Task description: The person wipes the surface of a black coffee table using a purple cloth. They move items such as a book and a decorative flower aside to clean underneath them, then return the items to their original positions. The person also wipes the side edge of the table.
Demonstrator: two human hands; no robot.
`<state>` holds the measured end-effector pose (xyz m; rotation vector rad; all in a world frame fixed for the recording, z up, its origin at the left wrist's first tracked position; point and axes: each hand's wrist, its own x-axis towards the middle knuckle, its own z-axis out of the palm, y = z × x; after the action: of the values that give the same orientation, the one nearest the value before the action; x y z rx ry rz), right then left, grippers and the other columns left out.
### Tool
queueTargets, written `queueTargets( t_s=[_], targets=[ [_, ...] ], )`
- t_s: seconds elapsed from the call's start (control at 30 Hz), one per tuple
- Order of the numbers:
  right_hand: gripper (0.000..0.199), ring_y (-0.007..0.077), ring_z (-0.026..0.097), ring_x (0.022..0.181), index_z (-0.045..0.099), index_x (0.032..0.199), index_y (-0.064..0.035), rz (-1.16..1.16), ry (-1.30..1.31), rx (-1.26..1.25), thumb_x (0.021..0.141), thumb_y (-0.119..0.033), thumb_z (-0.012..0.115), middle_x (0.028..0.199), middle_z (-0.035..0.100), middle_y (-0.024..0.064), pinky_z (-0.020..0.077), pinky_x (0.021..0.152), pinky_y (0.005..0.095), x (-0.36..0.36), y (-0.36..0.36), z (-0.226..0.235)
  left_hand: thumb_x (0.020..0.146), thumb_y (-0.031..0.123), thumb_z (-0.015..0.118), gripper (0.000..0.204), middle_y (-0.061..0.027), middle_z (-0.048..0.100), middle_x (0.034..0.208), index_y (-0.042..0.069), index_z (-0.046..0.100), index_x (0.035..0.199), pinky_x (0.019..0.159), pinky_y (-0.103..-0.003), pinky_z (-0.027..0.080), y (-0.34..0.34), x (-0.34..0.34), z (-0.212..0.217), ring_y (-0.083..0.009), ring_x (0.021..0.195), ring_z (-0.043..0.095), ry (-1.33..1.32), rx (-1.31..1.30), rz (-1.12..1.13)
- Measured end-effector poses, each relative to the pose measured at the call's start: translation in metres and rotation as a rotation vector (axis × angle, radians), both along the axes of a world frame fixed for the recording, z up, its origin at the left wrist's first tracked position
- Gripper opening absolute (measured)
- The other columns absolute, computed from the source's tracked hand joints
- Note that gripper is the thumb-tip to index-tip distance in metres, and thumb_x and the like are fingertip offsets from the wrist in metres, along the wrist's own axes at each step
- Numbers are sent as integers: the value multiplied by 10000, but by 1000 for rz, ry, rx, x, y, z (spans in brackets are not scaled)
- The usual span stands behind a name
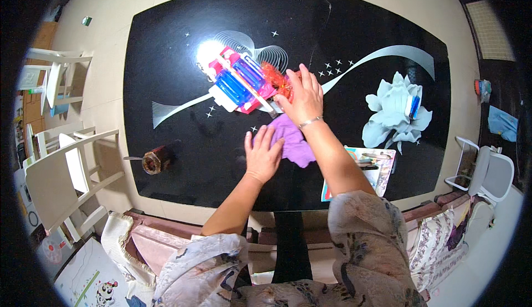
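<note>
My left hand point(262, 156) lies low over the black table with its fingers spread, its fingertips at the left edge of a crumpled purple cloth point(296, 147). Further up, my right hand point(306, 103) is open, thumb and fingers apart. It is beside a red, shiny, crinkled bundle point(279, 79); whether it touches the bundle I cannot tell. Left of that lies a pile with blue plastic packs point(233, 88), pink pieces and a long pale stick point(244, 79) across them. Strong glare washes out the pile's upper left end. My right wrist partly covers the cloth.
A dark jar-like container point(153, 161) with a handle sticking out stands at the table's left. A colourful board with pens point(382, 173) lies by my right forearm. A small blue-and-white item point(415, 107) rests at the right. White chairs point(77, 168) stand left of the table.
</note>
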<state>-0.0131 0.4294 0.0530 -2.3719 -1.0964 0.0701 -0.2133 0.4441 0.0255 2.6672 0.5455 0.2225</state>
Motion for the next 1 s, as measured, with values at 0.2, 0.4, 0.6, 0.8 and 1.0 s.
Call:
queueTargets(
  t_s=[0.2,0.4,0.6,0.8,1.0],
  targets=[
    [230,352,582,1013,657,991,-43,-200,97,234,766,-53,606,1080,627,175,450,922,435,37,-38,-13,727,142,679,382,-150,429,1413,164,635,1106,1097,-590,181,52,-87,-1,-335,1355,343,110,113,230],
    [219,207,639,903,640,1061,-6,-588,171,228,870,-102,593,990,693,118,486,833,324,112,-190,27,790,98,596,385,-170,425,1419,87,595,1174,1123,-527,195,82,-95,-9,-366,1355,339,19,59,444],
    [406,314,641,944,589,1164,24,-982,-42,214,805,-141,680,1089,655,183,491,877,356,164,-307,-34,827,405,613,603,-197,355,1460,97,477,1327,1122,-545,173,70,-64,-20,-385,1384,267,44,25,530],
    [258,360,522,1167,647,1086,-39,-335,-32,99,839,-80,584,1218,587,192,367,1040,452,55,-135,-8,800,477,620,715,-184,321,1489,123,425,1389,1125,-542,161,72,-70,-18,-379,1396,247,165,102,555],
    [287,331,562,1093,667,1101,-176,74,-22,-49,824,-114,626,1213,583,119,470,904,441,34,5,-12,804,474,616,707,-183,332,1485,123,430,1388,1125,-536,166,73,-67,-17,-378,1392,258,160,119,544]
  ],
)
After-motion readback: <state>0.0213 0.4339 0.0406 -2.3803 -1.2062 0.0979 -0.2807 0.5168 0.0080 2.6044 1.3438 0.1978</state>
